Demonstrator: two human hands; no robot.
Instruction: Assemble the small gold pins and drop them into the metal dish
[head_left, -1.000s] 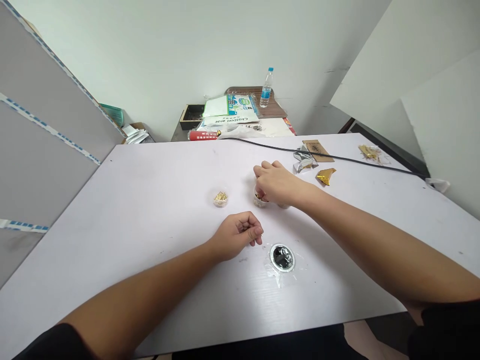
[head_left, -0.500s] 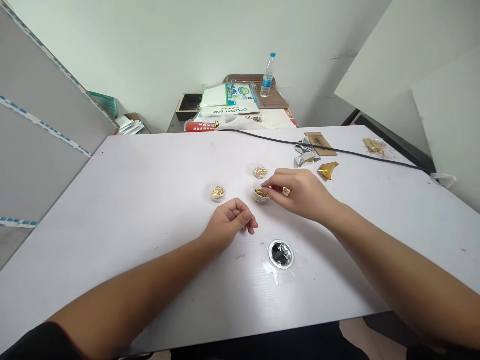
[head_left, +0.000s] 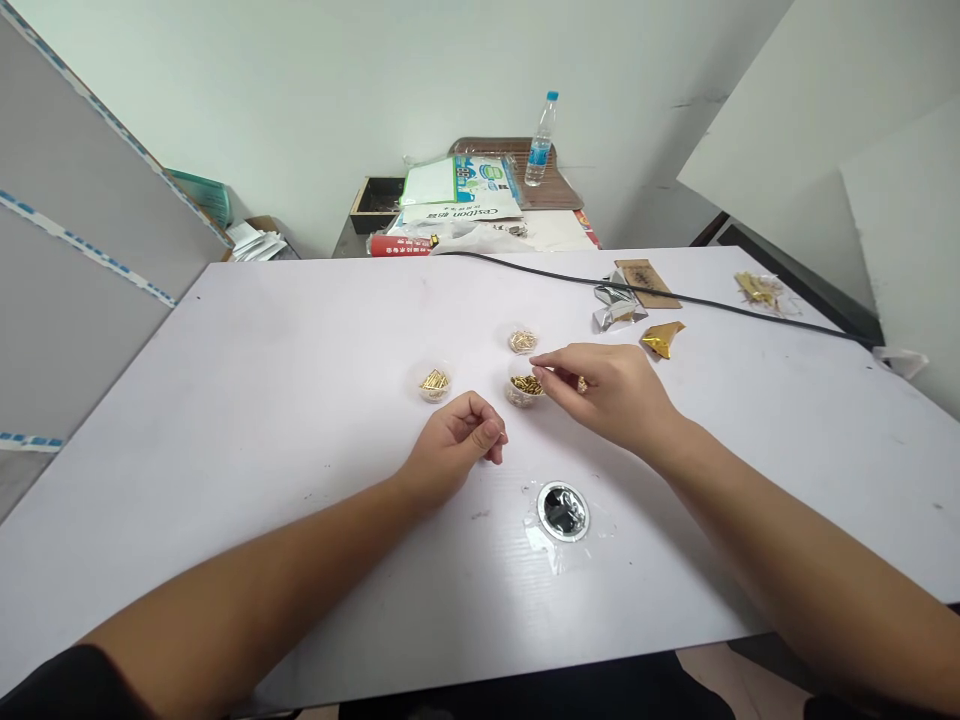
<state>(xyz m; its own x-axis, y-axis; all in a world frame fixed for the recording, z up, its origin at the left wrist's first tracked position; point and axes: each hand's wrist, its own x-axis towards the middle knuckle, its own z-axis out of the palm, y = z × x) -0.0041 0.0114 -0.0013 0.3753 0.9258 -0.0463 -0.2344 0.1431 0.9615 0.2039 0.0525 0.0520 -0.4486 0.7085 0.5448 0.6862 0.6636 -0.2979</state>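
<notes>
My right hand (head_left: 600, 390) hovers at the right rim of a small clear cup (head_left: 520, 396) filled with dark-gold small pieces. Its thumb and index finger are pinched together; anything between them is too small to make out. Nearer to me, my left hand (head_left: 463, 440) is held above the table with curled fingers and the thumb against the index finger; what it may hold is hidden. To its upper left stands a clear cup (head_left: 434, 386) of gold rod-like pieces. Behind the middle cup is another cup (head_left: 523, 341) of pale-gold pieces. A further gold bit shows partly behind my right hand.
A black cable (head_left: 675, 300) crosses the table's far side. Near it lie silver foil packets (head_left: 616, 312), a brown card (head_left: 649, 284), gold foil (head_left: 661, 340) and a bag of gold strips (head_left: 757, 290). A round cable hole (head_left: 563, 511) under clear tape lies in front. Beyond stands a water bottle (head_left: 538, 145).
My right hand has lifted slightly away from the middle cup, so more of its contents show. The left hand keeps its curled pose. The view has shifted a little.
</notes>
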